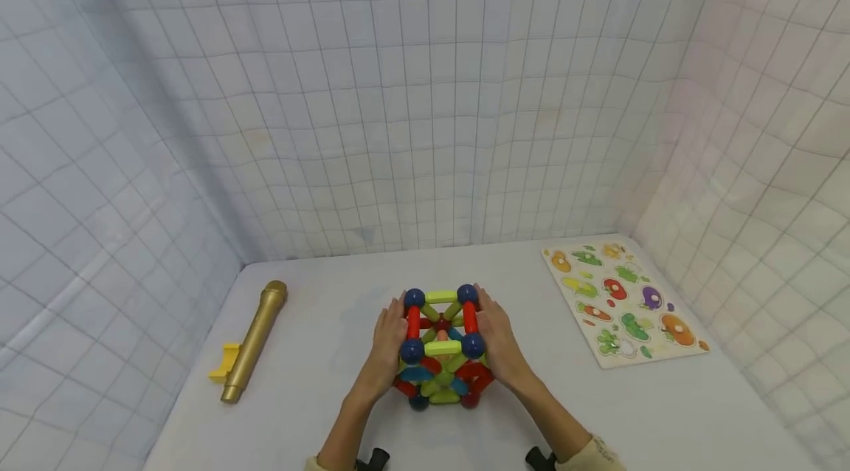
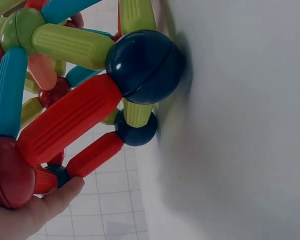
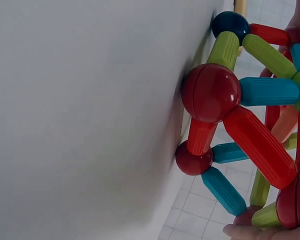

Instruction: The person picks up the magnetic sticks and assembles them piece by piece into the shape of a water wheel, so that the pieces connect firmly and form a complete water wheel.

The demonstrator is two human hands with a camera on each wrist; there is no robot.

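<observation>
A magnetic ball-and-stick structure (image 1: 443,348) stands in the middle of the white table, with dark blue balls at its top corners. My left hand (image 1: 384,349) grips its left side and my right hand (image 1: 502,344) its right side, fingers along the upper edges. In the left wrist view, a dark blue ball (image 2: 145,66) sits right at the tabletop, and a fingertip (image 2: 72,187) lies beside a red ball (image 2: 12,172). The right wrist view shows red balls (image 3: 211,92) at the table, joined by red, blue and green sticks.
Over on the left lies a gold toy microphone (image 1: 255,345), a yellow piece (image 1: 226,362) against it. A puzzle board (image 1: 671,353) with vegetable pictures lies on the right. White grid-patterned cloth (image 1: 425,124) encloses the table (image 1: 312,412) at the back and sides.
</observation>
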